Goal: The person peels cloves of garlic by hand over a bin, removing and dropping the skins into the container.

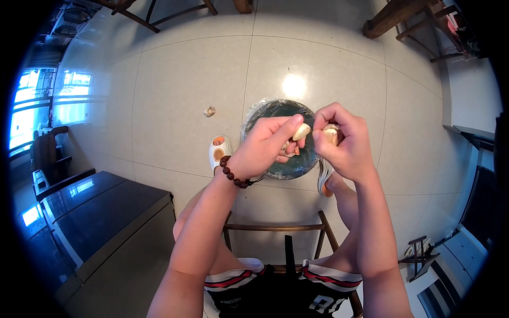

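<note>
Above a dark round bin with a clear plastic liner [289, 170], my left hand [268, 143] pinches a pale garlic clove [301, 131] between thumb and forefinger. Other pale pieces [289, 152] show by its curled lower fingers; what they are is hard to tell. My right hand [344, 140] is closed around a whitish garlic piece [332, 133], close to the right of the clove. The tips of the two hands are near each other but apart. A beaded bracelet [228, 172] circles my left wrist.
A small piece of garlic [210, 111] lies on the tiled floor [185, 74], left of the bin. White sandals [218, 151] are on the feet beside the bin. A dark glossy cabinet [114, 206] stands at left. Wooden furniture legs [389, 17] show at the top.
</note>
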`<state>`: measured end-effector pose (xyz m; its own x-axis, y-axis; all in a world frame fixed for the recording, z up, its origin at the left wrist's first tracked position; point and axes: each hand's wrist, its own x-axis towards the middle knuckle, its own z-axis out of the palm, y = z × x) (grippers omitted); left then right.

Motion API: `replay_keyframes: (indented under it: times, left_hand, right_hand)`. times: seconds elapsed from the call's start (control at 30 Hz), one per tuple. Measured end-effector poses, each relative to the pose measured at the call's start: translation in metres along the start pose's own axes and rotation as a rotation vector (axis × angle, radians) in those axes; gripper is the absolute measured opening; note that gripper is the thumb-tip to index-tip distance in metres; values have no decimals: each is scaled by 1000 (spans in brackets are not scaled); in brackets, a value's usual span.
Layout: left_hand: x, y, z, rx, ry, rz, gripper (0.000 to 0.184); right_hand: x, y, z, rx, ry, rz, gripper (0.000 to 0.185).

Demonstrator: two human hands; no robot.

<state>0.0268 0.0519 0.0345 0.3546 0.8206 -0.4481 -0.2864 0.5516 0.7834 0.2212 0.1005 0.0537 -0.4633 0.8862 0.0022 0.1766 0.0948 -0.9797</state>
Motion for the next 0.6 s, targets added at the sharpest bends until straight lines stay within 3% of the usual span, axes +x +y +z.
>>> replay_keyframes:
  times: [0.6]
  left_hand:
    - [-1,3,5,-28,10,30,42]
  right_hand:
    - [2,-2,3,74,-12,24,9]
